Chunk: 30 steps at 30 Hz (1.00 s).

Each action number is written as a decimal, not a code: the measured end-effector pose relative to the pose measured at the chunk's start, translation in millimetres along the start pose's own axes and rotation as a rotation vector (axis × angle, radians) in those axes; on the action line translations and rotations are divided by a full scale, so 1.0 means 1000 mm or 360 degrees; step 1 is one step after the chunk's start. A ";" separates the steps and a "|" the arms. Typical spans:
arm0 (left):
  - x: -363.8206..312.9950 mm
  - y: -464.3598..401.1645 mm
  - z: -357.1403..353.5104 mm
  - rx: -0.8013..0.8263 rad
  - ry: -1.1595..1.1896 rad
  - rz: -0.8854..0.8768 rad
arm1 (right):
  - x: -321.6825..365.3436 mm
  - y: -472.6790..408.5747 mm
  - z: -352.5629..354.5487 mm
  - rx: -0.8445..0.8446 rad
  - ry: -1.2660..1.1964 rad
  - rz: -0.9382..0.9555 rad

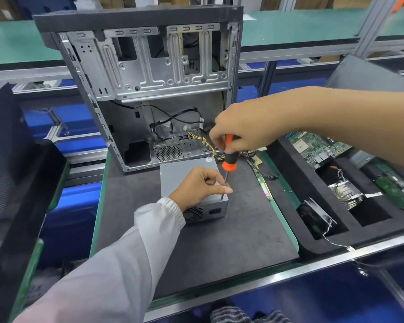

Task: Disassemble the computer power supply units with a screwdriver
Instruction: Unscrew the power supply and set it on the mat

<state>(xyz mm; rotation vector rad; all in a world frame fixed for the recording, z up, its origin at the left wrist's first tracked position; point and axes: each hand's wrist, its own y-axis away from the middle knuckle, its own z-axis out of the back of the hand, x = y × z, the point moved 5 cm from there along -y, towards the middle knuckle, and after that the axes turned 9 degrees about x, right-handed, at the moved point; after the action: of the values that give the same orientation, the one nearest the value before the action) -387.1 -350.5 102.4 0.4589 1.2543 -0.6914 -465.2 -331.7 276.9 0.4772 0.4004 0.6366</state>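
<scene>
An open grey sheet-metal computer case (149,89) stands upright at the far edge of the dark grey work mat (231,229), its interior showing black cables and a yellow wire bundle (207,145) that trails out toward the right. Right of the mat, a black foam tray (287,164) holds a green circuit board (317,145), a finned metal heatsink (345,192) and a further green board in separate compartments. A dark panel (12,183) leans at the left.

The grey metal power supply unit (184,173) lies flat on the mat, directly in front of the case, its vented face toward the viewer.

The left hand (203,185), in a white sleeve, rests on the unit's top and pinches the screwdriver shaft near its tip. The right hand (247,127) grips the top of the orange-and-black screwdriver (228,157), held upright with its tip at the unit's near right corner.

The table (289,262) has a green edge and an aluminium frame; blue bins sit below, and green-topped benches stand behind.
</scene>
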 end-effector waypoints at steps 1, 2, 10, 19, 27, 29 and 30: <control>0.000 0.000 0.000 0.0019 -0.0023 -0.0005 | 0.003 0.002 0.000 0.0020 0.0005 0.0064; 0.000 0.000 0.000 0.0044 -0.0032 -0.0014 | 0.006 0.003 -0.001 0.0038 0.0018 0.0117; -0.013 0.006 0.006 0.0103 0.0083 -0.0061 | -0.003 0.003 0.000 -0.0028 -0.0224 -0.0092; -0.015 -0.001 0.005 0.0011 0.0097 0.0003 | -0.003 0.008 -0.004 0.0093 -0.0169 0.0001; -0.028 0.000 0.006 0.0138 0.0071 -0.0059 | -0.008 0.008 -0.005 -0.0013 -0.0327 -0.0208; -0.030 -0.002 0.008 0.0082 0.0052 -0.0063 | -0.016 0.008 -0.007 0.0051 -0.0446 -0.0469; -0.030 -0.002 0.008 0.0063 0.0047 -0.0062 | -0.017 0.007 -0.008 0.0060 -0.0426 -0.0521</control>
<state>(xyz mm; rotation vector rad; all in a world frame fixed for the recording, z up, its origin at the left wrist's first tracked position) -387.4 -351.2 133.4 0.4798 1.2821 -0.7454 -484.8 -335.8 277.6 0.5120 0.2290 0.2440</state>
